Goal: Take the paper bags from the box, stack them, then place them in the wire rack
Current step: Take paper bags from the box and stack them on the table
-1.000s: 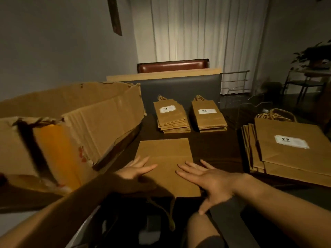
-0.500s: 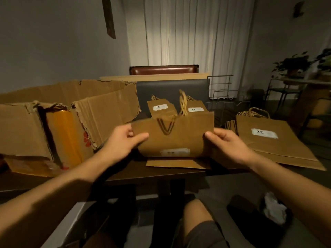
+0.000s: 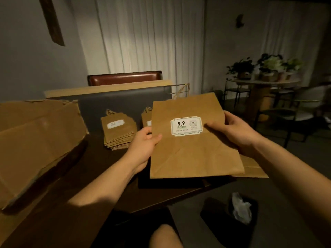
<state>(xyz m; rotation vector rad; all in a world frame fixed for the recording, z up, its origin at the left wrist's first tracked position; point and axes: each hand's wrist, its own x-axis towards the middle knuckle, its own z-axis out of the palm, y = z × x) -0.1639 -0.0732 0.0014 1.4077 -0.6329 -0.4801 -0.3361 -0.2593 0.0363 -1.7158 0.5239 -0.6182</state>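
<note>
Two hands held one bag up over the table's right edge: your left hand and right hand pinched its sides, label facing you, handles pointing away.

Both forearms reach forward, bare. The left hand is closed on the left edge of a bag, thumb on the front. The right hand grips the right edge, thumb also on the front face.
</note>
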